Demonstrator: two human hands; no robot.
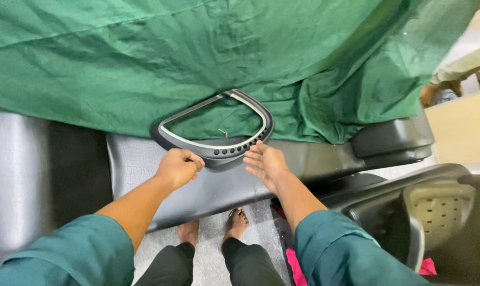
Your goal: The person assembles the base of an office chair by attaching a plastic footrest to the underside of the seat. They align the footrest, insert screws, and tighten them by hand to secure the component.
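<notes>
Head view: we see the left hand [178, 167] closed in a fist, knuckles up, beside the near edge of a black D-shaped frame [217, 128]; whether it grips the frame we cannot tell. The right hand [266, 162] is open, fingers spread, just right of that edge. Beyond both hands, the frame lies on a green cloth [144, 58], a small screw [223, 132] inside it.

The D-shaped frame [217, 150] looks like matt black plastic with a pale smooth trim; the green cloth [144, 58] is creased, and the black panel [139, 164] glossy.
</notes>
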